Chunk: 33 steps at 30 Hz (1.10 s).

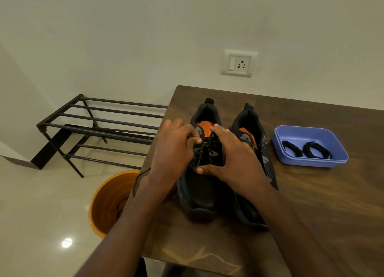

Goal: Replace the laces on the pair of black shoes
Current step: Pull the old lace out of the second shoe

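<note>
Two black shoes with orange insoles stand side by side on the wooden table [311,204], toes toward me. My left hand [172,150] pinches the black lace [204,146] at the top eyelets of the left shoe [199,193]. My right hand [234,158] rests on the same shoe, fingers spread across its tongue and thumb on the vamp. Much of the right shoe [251,129] is hidden under my right forearm. Two coiled black laces [307,150] lie in a blue plastic tray [324,134] to the right.
An orange bucket [108,202] stands on the tiled floor just left of the table's edge. A black metal shoe rack [99,127] sits against the wall at the left. A wall socket [239,63] is above the table.
</note>
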{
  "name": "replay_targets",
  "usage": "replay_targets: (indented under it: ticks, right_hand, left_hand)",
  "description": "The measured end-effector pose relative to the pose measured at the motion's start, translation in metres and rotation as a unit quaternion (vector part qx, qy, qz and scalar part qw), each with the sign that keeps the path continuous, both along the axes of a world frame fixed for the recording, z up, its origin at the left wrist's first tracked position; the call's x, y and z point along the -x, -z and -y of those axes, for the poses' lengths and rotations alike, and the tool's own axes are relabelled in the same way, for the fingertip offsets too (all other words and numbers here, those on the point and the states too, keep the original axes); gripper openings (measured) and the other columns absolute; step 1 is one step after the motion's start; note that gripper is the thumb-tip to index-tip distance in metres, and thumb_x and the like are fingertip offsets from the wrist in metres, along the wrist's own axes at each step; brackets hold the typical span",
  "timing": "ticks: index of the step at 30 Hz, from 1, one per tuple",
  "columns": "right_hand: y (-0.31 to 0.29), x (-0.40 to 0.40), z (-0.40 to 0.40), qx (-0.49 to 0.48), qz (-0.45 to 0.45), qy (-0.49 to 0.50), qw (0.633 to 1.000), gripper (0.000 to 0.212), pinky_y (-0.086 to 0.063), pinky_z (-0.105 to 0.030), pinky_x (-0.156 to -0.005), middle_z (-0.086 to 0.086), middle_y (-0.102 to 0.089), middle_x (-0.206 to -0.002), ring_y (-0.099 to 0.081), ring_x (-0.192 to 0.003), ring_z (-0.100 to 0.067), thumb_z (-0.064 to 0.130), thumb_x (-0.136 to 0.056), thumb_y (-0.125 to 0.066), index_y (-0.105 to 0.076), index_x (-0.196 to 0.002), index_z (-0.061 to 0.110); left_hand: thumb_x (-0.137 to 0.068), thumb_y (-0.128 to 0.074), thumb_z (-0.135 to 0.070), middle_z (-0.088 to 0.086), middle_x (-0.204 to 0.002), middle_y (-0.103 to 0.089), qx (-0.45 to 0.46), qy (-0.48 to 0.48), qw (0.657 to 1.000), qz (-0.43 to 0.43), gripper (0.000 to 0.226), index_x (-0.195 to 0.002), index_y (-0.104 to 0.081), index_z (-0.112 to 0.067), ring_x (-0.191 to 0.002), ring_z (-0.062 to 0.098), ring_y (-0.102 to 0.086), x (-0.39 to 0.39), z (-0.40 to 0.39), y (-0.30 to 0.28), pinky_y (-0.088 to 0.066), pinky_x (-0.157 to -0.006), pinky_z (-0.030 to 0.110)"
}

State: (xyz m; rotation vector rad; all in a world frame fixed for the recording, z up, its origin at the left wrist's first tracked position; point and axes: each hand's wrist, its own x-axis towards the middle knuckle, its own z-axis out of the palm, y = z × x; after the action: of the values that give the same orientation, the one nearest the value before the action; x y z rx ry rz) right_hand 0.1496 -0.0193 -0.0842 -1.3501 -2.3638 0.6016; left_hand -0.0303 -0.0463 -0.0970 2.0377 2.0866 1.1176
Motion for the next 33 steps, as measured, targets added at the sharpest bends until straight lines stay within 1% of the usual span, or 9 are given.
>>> replay_targets:
  ticks: [3, 6, 14, 17, 20, 23, 27, 30, 33]
  right_hand:
    - [-0.002, 0.000, 0.001, 0.003, -0.005, -0.002, 1.000, 0.115, -0.019, -0.047, -0.128, 0.017, -0.019, -0.169, -0.017, -0.156, -0.008, 0.063, -0.071, -0.083, -0.018, -0.162, 0.039]
    - [-0.007, 0.001, 0.003, 0.009, -0.009, -0.005, 1.000, 0.116, -0.020, -0.049, -0.127, 0.018, -0.021, -0.169, -0.017, -0.156, -0.010, 0.058, -0.069, -0.087, -0.019, -0.161, 0.041]
    - [-0.009, 0.000, 0.005, 0.015, -0.003, 0.007, 1.000, 0.114, -0.024, -0.049, -0.126, 0.016, -0.023, -0.168, -0.020, -0.156, -0.012, 0.067, -0.067, -0.084, -0.022, -0.159, 0.041]
    - [-0.007, 0.002, 0.005, 0.008, -0.003, 0.009, 1.000, 0.114, -0.025, -0.050, -0.125, 0.016, -0.023, -0.168, -0.024, -0.154, -0.012, 0.069, -0.067, -0.082, -0.022, -0.159, 0.040]
    - [-0.005, 0.002, 0.003, 0.003, -0.009, 0.007, 1.000, 0.113, -0.028, -0.051, -0.124, 0.016, -0.025, -0.168, -0.028, -0.152, -0.012, 0.069, -0.067, -0.082, -0.024, -0.159, 0.040]
    - [-0.003, 0.001, 0.001, 0.001, -0.006, -0.002, 1.000, 0.108, -0.030, -0.052, -0.123, 0.013, -0.027, -0.167, -0.029, -0.152, -0.012, 0.067, -0.071, -0.082, -0.026, -0.159, 0.037]
    - [-0.003, 0.010, 0.000, -0.054, -0.051, 0.014, 0.997, 0.067, -0.034, -0.053, -0.120, 0.007, -0.035, -0.163, -0.033, -0.151, -0.015, 0.041, -0.091, -0.074, -0.046, -0.150, 0.026]
    - [-0.006, 0.025, 0.000, -0.126, -0.033, 0.043, 0.991, 0.042, -0.039, -0.053, -0.116, 0.003, -0.043, -0.158, -0.040, -0.146, -0.019, 0.023, -0.096, -0.068, -0.061, -0.137, 0.022]
    - [-0.008, 0.036, 0.003, -0.128, 0.008, 0.064, 0.990, 0.036, -0.044, -0.049, -0.111, -0.002, -0.048, -0.153, -0.049, -0.136, -0.025, 0.022, -0.096, -0.066, -0.066, -0.131, 0.019]
  left_hand:
    - [-0.094, -0.060, -0.029, -0.012, -0.096, -0.060, -0.039, -0.023, 0.999, 0.011, 0.006, -0.088, -0.060, -0.029, -0.100, 0.013, -0.051, -0.004, 0.002, -0.004, -0.044, -0.089, 0.042]
    - [-0.097, -0.054, -0.027, -0.013, -0.098, -0.069, -0.052, -0.001, 0.989, 0.139, 0.010, -0.091, -0.061, -0.026, -0.104, 0.011, -0.064, -0.005, -0.001, -0.004, -0.046, -0.102, 0.050]
    - [-0.109, -0.046, -0.013, 0.015, -0.092, -0.075, -0.050, -0.059, 0.859, 0.505, 0.009, -0.111, -0.053, -0.007, -0.088, 0.025, -0.077, -0.002, 0.001, -0.026, -0.063, -0.085, 0.039]
    - [-0.105, -0.054, -0.017, 0.015, -0.083, -0.075, -0.017, -0.053, 0.888, 0.457, 0.021, -0.099, -0.064, 0.000, -0.089, 0.026, -0.075, 0.018, 0.005, -0.027, -0.055, -0.099, 0.048]
    - [-0.102, -0.057, -0.024, 0.012, -0.060, -0.067, 0.029, -0.017, 0.952, 0.305, 0.043, -0.063, -0.065, -0.006, -0.066, 0.033, -0.067, 0.027, 0.015, -0.025, -0.056, -0.081, 0.049]
    - [-0.100, -0.056, -0.038, 0.003, -0.050, -0.059, 0.039, -0.013, 0.991, 0.128, 0.050, -0.057, -0.062, -0.014, -0.049, 0.022, -0.059, 0.029, 0.017, -0.023, -0.055, -0.063, 0.047]
    - [-0.099, -0.060, -0.030, -0.009, -0.093, -0.069, -0.021, -0.008, 0.999, 0.043, 0.013, -0.105, -0.070, -0.023, -0.079, 0.006, -0.065, 0.020, 0.012, -0.017, -0.058, -0.075, 0.039]
    - [-0.097, -0.063, -0.030, -0.007, -0.146, -0.054, 0.036, 0.068, 0.996, 0.042, 0.047, -0.142, -0.052, -0.026, -0.129, 0.012, -0.056, 0.018, 0.003, -0.009, -0.048, -0.107, 0.049]
    - [-0.097, -0.059, -0.048, -0.013, -0.163, -0.033, 0.126, 0.099, 0.987, -0.010, 0.063, -0.154, -0.036, -0.036, -0.146, 0.013, -0.038, 0.022, 0.000, 0.003, -0.030, -0.119, 0.057]
